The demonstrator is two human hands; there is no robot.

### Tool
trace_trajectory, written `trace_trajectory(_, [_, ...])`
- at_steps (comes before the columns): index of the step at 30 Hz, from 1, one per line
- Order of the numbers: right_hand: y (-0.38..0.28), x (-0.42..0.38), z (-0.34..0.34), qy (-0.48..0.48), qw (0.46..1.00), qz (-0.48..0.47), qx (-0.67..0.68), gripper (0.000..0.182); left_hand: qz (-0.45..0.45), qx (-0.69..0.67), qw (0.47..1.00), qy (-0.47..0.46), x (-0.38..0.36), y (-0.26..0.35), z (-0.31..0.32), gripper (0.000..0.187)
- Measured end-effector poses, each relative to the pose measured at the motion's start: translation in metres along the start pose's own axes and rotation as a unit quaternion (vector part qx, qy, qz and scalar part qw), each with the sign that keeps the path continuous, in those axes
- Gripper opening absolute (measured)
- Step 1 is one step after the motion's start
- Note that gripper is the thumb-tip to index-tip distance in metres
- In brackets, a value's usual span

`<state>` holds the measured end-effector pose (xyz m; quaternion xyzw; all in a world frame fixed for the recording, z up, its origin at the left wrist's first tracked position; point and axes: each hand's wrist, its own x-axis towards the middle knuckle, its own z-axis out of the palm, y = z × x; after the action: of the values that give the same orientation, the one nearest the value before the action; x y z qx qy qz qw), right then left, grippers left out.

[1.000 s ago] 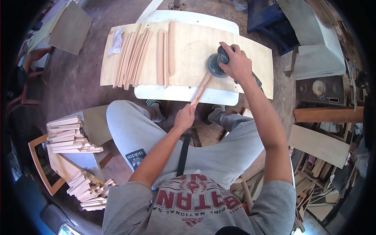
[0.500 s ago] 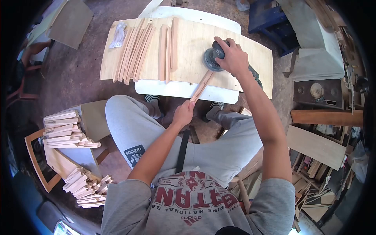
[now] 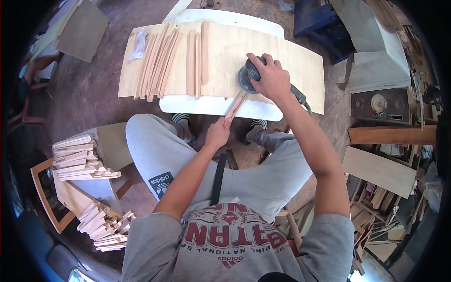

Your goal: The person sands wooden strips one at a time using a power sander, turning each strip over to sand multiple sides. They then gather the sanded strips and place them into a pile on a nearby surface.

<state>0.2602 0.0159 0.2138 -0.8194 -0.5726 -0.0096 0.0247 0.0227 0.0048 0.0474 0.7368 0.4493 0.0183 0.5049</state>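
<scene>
My right hand (image 3: 274,80) is wrapped over the top of a dark electric sander (image 3: 248,78), its cord trailing off to the right. The sander's round base sits over the far end of a narrow wooden strip (image 3: 236,104) and hides that end. Closed around the near end of the strip is my left hand (image 3: 219,133), just off the table's front edge. The strip slants away from me across the white board edge onto the plywood top (image 3: 225,51).
Several wooden strips (image 3: 162,66) lie on the left of the plywood, beside a clear plastic bag (image 3: 139,44). Stacks of cut strips (image 3: 80,157) stand at my lower left. A speaker box (image 3: 379,107) and wood scraps (image 3: 376,202) crowd the right side.
The sander, under my right hand, has moved toward me and slightly left along the strip. My left hand keeps its hold, shifting only slightly.
</scene>
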Motion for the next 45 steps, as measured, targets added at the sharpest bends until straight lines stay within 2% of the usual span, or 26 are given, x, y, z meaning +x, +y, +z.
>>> trace_trajectory(5, [-0.013,-0.014,-0.001,0.006,0.996,-0.087,0.006,0.081,-0.002,-0.011,1.0,-0.023,0.001,0.006,-0.006,0.046])
trace_trajectory(9, [-0.011,0.001,0.004,0.033,0.997,-0.066,-0.007,0.079,-0.003,-0.015,0.999,-0.034,0.0,0.004,-0.007,0.047])
trace_trajectory(15, [-0.02,-0.007,-0.008,-0.053,0.994,-0.095,0.002,0.082,-0.006,-0.018,0.999,-0.031,0.004,0.003,-0.007,0.048])
trace_trajectory(18, [-0.014,-0.005,-0.001,-0.009,0.996,-0.092,0.018,0.082,-0.002,-0.019,0.999,-0.032,0.004,0.002,-0.008,0.047])
trace_trajectory(22, [-0.007,-0.001,-0.006,-0.03,0.999,-0.042,0.005,0.082,0.004,-0.017,1.0,-0.026,0.003,0.003,-0.008,0.048])
trace_trajectory(27, [-0.007,-0.031,-0.017,-0.08,0.997,-0.013,0.005,0.082,-0.005,-0.007,1.0,-0.021,0.002,0.002,-0.003,0.047])
trace_trajectory(30, [-0.005,-0.049,-0.015,-0.051,0.998,-0.019,0.008,0.082,-0.003,-0.006,1.0,-0.018,0.003,0.001,0.003,0.047])
trace_trajectory(45, [-0.005,-0.06,-0.021,-0.077,0.997,0.001,0.017,0.08,-0.004,0.006,1.0,-0.014,0.003,0.004,0.007,0.047])
